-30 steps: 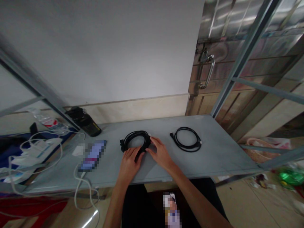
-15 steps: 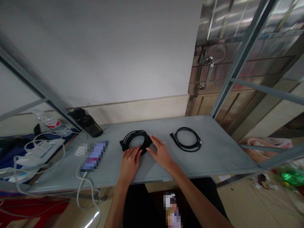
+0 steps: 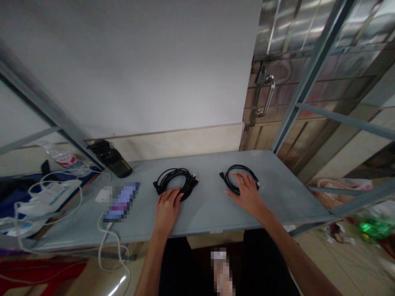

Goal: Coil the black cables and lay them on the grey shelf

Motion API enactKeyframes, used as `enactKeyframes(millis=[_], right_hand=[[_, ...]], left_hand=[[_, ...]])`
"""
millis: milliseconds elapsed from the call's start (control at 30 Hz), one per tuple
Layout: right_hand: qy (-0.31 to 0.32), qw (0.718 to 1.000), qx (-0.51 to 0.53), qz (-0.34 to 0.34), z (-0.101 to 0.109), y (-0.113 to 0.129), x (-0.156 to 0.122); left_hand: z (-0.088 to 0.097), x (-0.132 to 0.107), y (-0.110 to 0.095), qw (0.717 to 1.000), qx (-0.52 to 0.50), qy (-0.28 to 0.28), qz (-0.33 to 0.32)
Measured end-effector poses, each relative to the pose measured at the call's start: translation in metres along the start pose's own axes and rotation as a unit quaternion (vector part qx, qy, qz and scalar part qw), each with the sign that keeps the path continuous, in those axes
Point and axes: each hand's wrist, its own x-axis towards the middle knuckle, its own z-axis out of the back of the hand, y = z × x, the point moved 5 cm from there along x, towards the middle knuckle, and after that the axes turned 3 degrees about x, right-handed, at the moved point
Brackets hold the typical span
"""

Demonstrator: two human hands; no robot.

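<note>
- Two black cable coils lie on the grey table (image 3: pixel 277 197): the thicker coil (image 3: pixel 175 183) at centre, the thinner coil (image 3: pixel 240 179) well apart to its right.
- My left hand (image 3: pixel 166 207) rests flat, fingers together, on the thicker coil's near edge.
- My right hand (image 3: pixel 247 193) lies spread over the thinner coil; pressing evenly should keep its loops stacked, I judge.
- A black bottle (image 3: pixel 111 158) stands far left.

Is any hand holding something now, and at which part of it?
Nothing is lifted. The left hand rests flat on the near edge of the thick black cable coil; the right hand lies flat on the thin black cable coil.
</note>
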Motion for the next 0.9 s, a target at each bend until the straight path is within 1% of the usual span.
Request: enactKeyframes(millis=[67, 100, 167, 233, 367, 567, 700, 900], right_hand=[[0.022, 0.999, -0.043, -0.005, 0.011, -0.023, -0.014], [0.034, 0.998, -0.050, -0.003, 0.014, -0.030, -0.020], [0.051, 0.998, -0.047, 0.002, 0.017, -0.037, -0.029], [0.057, 0.998, -0.041, 0.006, 0.018, -0.037, -0.034], [0.055, 0.998, -0.038, 0.011, 0.018, -0.030, -0.035], [0.060, 0.997, -0.043, 0.015, 0.020, -0.029, -0.036], [0.047, 0.997, -0.058, 0.028, 0.020, -0.030, -0.036], [0.013, 0.998, -0.061, 0.026, 0.019, -0.032, -0.036]], left_hand=[[-0.001, 0.001, 0.002, 1.000, 0.009, -0.008, 0.005], [-0.001, 0.001, 0.002, 1.000, 0.015, -0.010, 0.008], [-0.002, 0.000, 0.003, 1.000, 0.023, -0.010, 0.013], [-0.004, -0.001, 0.004, 1.000, 0.023, -0.004, 0.014], [-0.006, -0.003, 0.005, 1.000, 0.007, 0.009, 0.011], [-0.008, -0.005, 0.008, 1.000, -0.002, 0.009, 0.010], [-0.008, -0.005, 0.008, 1.000, -0.007, 0.009, 0.014], [-0.003, -0.003, 0.000, 1.000, -0.006, -0.008, -0.006]])
